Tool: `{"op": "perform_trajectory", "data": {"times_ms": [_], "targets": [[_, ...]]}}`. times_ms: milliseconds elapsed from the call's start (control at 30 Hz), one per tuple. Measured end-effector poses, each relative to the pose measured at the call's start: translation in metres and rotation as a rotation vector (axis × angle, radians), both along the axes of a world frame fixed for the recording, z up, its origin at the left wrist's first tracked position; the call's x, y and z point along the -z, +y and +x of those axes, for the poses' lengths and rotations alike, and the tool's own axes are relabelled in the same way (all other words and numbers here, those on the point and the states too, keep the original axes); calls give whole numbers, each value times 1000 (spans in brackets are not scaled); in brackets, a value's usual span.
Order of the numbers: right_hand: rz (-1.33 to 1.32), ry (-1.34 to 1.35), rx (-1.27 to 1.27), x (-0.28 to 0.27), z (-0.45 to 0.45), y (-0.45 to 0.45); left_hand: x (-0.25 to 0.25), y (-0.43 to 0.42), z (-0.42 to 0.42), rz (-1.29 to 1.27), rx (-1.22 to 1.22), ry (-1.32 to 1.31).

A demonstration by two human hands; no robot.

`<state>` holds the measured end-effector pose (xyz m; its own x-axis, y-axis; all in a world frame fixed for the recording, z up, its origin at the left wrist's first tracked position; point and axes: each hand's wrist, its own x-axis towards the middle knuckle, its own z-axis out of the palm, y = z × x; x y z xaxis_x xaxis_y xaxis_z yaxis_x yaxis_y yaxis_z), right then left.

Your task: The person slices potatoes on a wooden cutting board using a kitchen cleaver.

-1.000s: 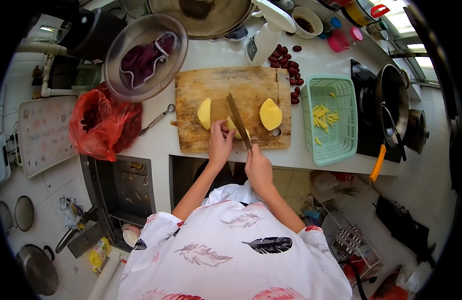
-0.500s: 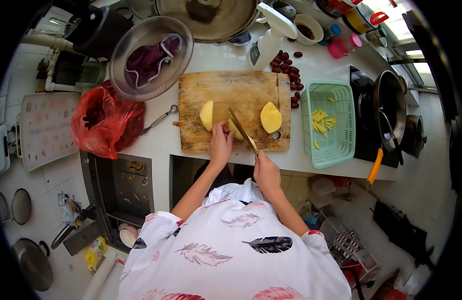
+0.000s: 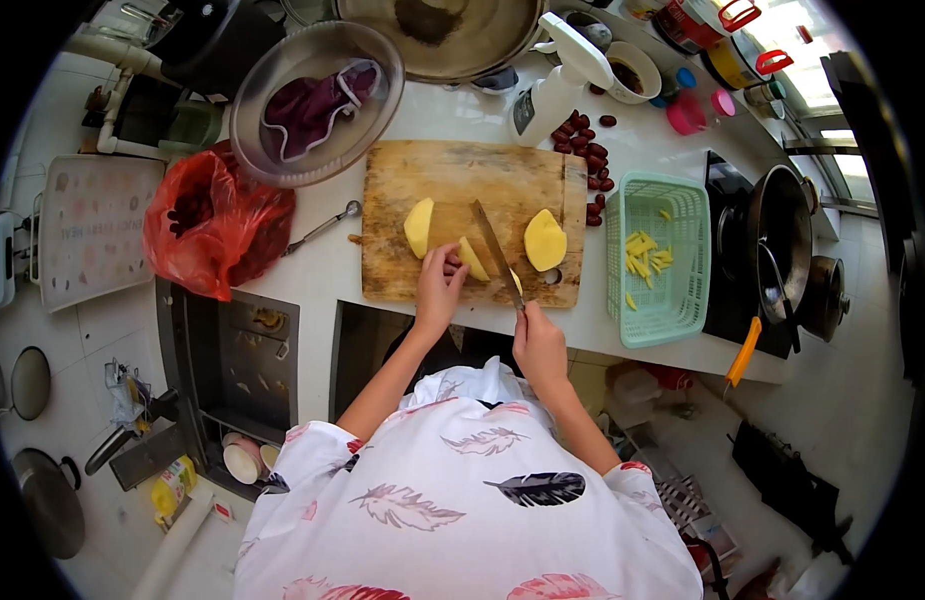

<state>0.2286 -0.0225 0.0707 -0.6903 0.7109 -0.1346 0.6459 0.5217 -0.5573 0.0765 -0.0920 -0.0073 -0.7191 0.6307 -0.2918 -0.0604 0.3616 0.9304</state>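
Observation:
On the wooden cutting board (image 3: 452, 180), my left hand (image 3: 441, 288) has its fingers closed on a peeled potato piece (image 3: 472, 259). My right hand (image 3: 539, 345) grips the handle of a knife (image 3: 496, 246), whose blade points away from me, just right of that piece. A thin potato slice (image 3: 516, 283) lies against the blade near the handle. One larger potato chunk (image 3: 418, 228) rests to the left, and another potato chunk (image 3: 545, 240) to the right. A green basket (image 3: 657, 310) right of the board holds several yellow potato strips (image 3: 642, 254).
Dark red dates (image 3: 588, 150) and a white spray bottle (image 3: 557, 85) stand behind the board. Leftward are a peeler-like metal tool (image 3: 324, 226), a red plastic bag (image 3: 222, 235) and a clear bowl (image 3: 317, 178) with purple cloth. A wok (image 3: 779, 235) sits far right.
The knife has shifted right, away from the potato piece in my left hand, leaving a gap. The whole view has also turned slightly.

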Motion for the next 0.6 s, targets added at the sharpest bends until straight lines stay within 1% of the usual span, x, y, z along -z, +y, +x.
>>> {"op": "perform_trajectory", "data": {"times_ms": [100,233,400,467,600], "targets": [[-11,10,-23,-11,-8,-10,-3,-1,3,9,-69,-25],[18,12,-54,-12,-13,-15,-3,-3,6,25,-107,-27],[24,32,-79,-12,-13,-18,-5,-2,8,28,-128,32],[-57,-30,-44,-14,-12,-22,-4,-2,9,32,-132,32],[-73,-44,-40,-13,-11,-24,-8,-1,9,28,-138,45]]}}
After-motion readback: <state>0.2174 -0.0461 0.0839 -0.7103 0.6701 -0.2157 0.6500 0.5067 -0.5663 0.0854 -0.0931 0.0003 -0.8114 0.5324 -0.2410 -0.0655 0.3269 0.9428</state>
